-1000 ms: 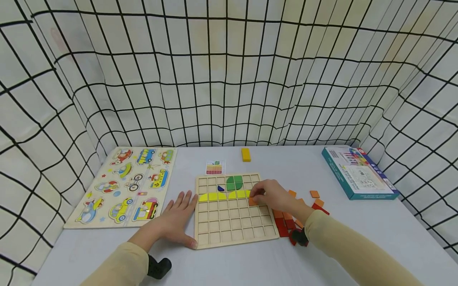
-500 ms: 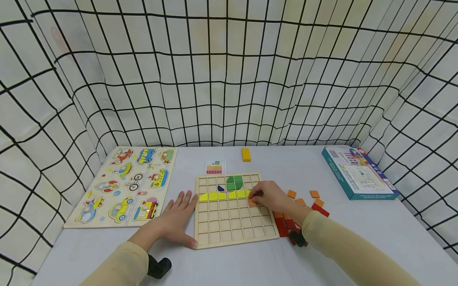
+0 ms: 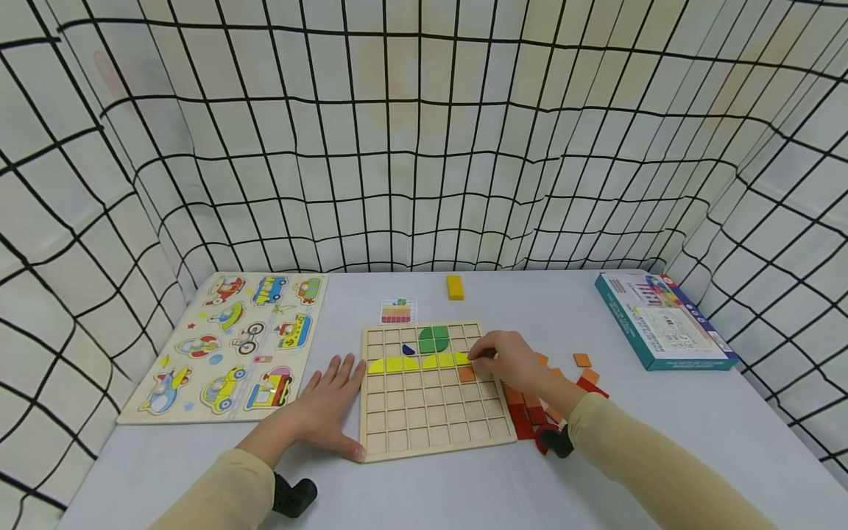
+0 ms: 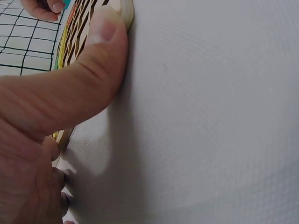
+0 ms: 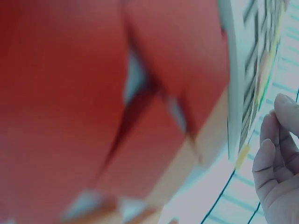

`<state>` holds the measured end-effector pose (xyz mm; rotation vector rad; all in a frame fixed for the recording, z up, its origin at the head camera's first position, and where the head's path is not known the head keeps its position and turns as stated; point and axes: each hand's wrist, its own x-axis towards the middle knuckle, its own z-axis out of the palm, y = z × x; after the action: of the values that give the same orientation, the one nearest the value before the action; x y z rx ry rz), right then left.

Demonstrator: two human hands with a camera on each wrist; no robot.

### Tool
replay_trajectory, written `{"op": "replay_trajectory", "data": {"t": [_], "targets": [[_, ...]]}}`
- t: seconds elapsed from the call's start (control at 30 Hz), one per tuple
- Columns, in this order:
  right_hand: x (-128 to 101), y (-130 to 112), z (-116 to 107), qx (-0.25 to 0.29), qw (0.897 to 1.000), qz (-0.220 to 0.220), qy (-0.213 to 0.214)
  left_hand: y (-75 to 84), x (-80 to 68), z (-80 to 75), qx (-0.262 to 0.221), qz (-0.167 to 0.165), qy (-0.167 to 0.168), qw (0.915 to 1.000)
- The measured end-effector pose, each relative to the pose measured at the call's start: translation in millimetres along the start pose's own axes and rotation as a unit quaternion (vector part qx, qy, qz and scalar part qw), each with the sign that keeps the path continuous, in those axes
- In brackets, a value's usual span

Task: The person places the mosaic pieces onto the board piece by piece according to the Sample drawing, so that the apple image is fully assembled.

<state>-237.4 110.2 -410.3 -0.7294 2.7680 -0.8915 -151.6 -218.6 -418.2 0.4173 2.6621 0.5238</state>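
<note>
Grey tabletop, netted walls. Wooden grid board at centre; left hand lies flat against its 9 o'clock edge, fingers straight. Right hand, fingers curled, hovers over an orange tile seated at the board's 2 o'clock; grasp unclear. Box print unreadable.

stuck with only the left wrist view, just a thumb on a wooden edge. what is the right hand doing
Observer: The right hand is over the grid board's right side, fingertips by the yellow row.
Operator: any tile down near it
Observer: Yes, an orange tile sits in the cell just below that row, beside the fingers.
Operator: where are the spare tiles
Observer: Red and orange tiles lie on the table right of the board, partly under the right forearm.
</note>
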Motion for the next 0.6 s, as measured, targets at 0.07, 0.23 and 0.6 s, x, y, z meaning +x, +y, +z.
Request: {"op": "replay_trajectory", "data": {"t": [0.07,0.23,0.6], "targets": [[-3,4,-7,-0.001,1.0,0.012,0.006,-0.4,0.2,-0.5,0.003,0.001,0.001,1.0],[-5,11,-12,-0.043,0.999,0.019,-0.016,-1.2,-0.7,-2.1,0.008,0.002,0.004,1.0],[-7,7,-1,-0.109,0.991,-0.037,-0.07,-0.6,1.2,0.8,0.009,0.002,0.003,1.0]]}}
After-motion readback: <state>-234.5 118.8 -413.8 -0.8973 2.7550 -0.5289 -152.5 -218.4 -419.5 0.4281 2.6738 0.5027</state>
